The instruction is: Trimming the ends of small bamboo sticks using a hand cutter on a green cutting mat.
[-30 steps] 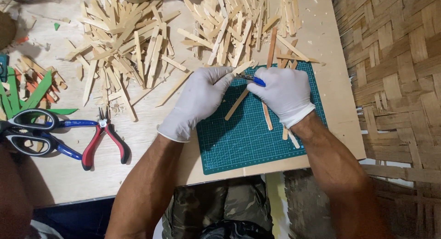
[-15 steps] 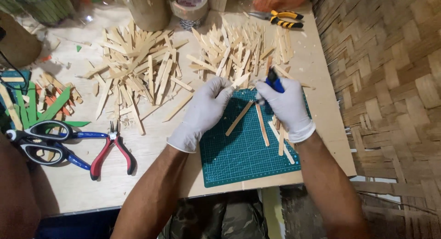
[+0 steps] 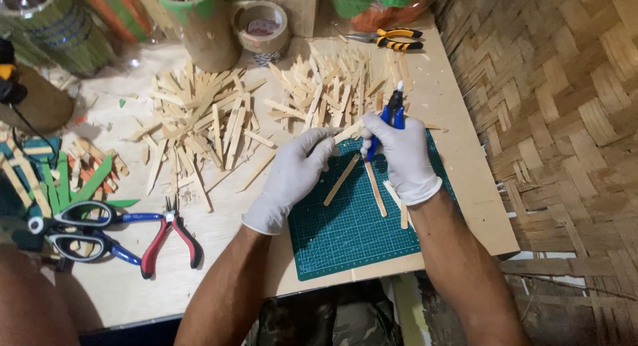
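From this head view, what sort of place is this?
Likely a small craft workbench for hand work with wood slivers. Piles of cut wooden sticks lie on the plywood table, beside a green cutting mat, red-handled pliers and scissors. Woven matting runs alongside.

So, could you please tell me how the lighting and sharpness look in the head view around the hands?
In the head view the light is even and warm, with soft shadows under the left hand and right hand on the green cutting mat; the white gloves look bright but not blown out; the blue-handled tool is slightly soft; the lower corners fall dark.
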